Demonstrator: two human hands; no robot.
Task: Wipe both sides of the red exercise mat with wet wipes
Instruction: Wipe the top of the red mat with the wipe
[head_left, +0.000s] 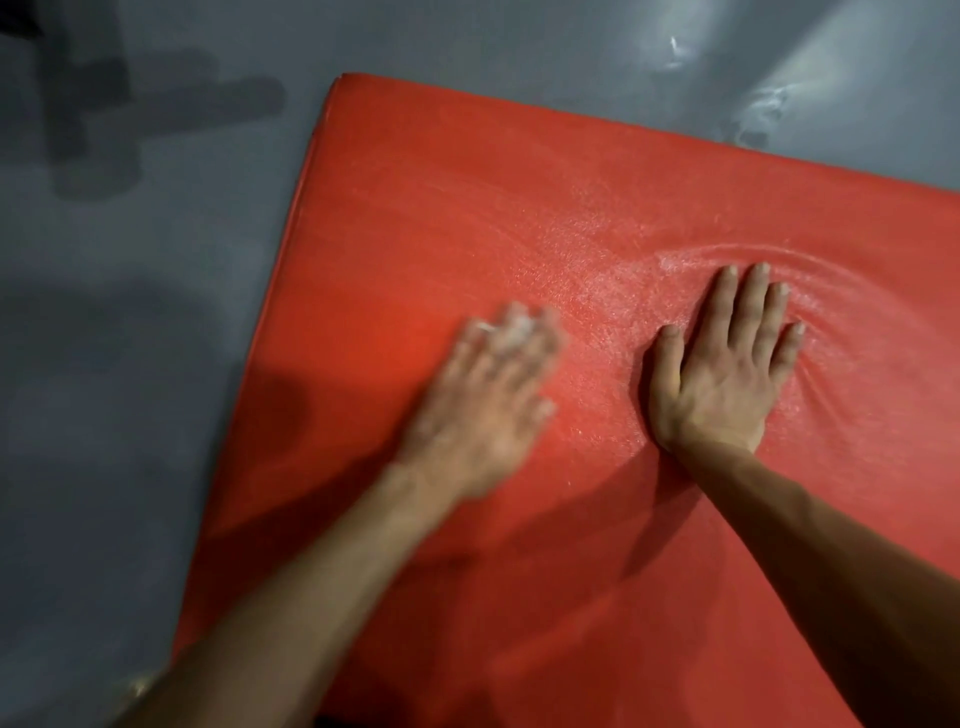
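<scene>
The red exercise mat (519, 182) lies flat on the floor and fills the middle and right of the view, with one corner at the top centre. My left hand (483, 405) is motion-blurred on the mat, its fingers bunched over a white wet wipe (511, 327) that shows between them. My right hand (722, 364) lies flat on the mat with straight, spread fingers, pressing it so that it wrinkles around the fingertips. A pale damp sheen covers the mat between and above the hands.
Grey floor (130, 364) surrounds the mat on the left and at the top, with dark shadows on the left and bright glare at the top right. The mat's left edge runs diagonally from the top centre to the bottom left.
</scene>
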